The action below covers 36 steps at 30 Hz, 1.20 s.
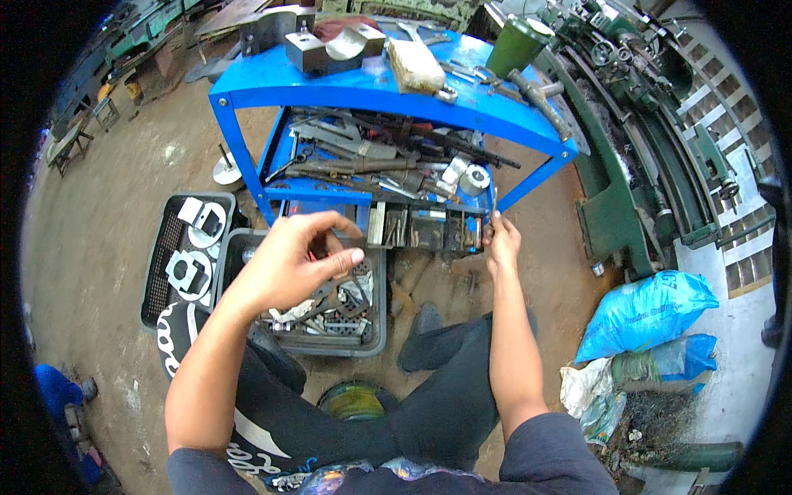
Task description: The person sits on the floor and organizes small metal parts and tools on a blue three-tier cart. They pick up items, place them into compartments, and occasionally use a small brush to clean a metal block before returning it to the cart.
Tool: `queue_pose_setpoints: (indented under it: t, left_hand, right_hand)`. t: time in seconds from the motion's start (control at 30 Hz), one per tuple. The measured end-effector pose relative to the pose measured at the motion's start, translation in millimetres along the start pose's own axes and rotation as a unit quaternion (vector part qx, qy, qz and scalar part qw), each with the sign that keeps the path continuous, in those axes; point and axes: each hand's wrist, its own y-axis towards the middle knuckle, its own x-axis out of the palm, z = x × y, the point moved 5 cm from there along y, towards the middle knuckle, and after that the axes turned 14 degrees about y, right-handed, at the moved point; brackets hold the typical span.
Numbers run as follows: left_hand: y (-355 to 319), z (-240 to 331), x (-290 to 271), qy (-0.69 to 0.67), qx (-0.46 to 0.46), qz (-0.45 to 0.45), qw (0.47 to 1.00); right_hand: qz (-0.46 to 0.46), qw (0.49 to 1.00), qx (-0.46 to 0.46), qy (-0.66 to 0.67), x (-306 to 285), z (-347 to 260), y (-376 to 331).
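My left hand (297, 260) hovers over a dark grey bin (381, 318) of mixed metal parts. Its fingers are bent, with the thumb and forefinger apart, and I see nothing held between them. My right hand (503, 246) is closed at the right end of a pulled-out drawer (429, 233) with small compartments. A thin, light metal piece (495, 200) sticks up from its fingers; the rest of it is hidden in the grip. Several slim bits and small blue items lie inside the drawer, which sits under a blue metal tool cart (379, 92).
On the cart's top stand metal blocks (334, 51), a green cup (520, 47) and a hammer (540, 103). Its shelf holds piled tools (355, 153). A black crate (153, 280) with white parts is at left; a lathe (635, 165) and blue sack (648, 313) at right.
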Motion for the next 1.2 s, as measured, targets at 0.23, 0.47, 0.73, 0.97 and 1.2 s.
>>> queue_pose_setpoints:
  t: [0.23, 0.47, 0.73, 0.97, 1.2]
  left_hand:
    - [13, 0, 5, 0.036, -0.015, 0.011, 0.999]
    - [12, 6, 11, 0.060, -0.027, 0.009, 0.998]
    - [7, 9, 5, 0.096, -0.028, 0.011, 0.995]
    - [4, 13, 4, 0.133, -0.024, 0.003, 0.991]
    - [6, 10, 20, 0.155, 0.031, 0.018, 0.987]
  right_hand:
    - [-0.065, 0.930, 0.019, -0.361, -9, 52, 14]
    - [-0.181, 0.868, -0.034, -0.461, 35, 70, -8]
    - [-0.145, 0.820, -0.017, -0.554, 20, 43, 15]
    - [-0.087, 0.791, -0.058, -0.603, -1, 21, 20]
    - [-0.154, 0.725, -0.068, -0.668, 45, 63, -20]
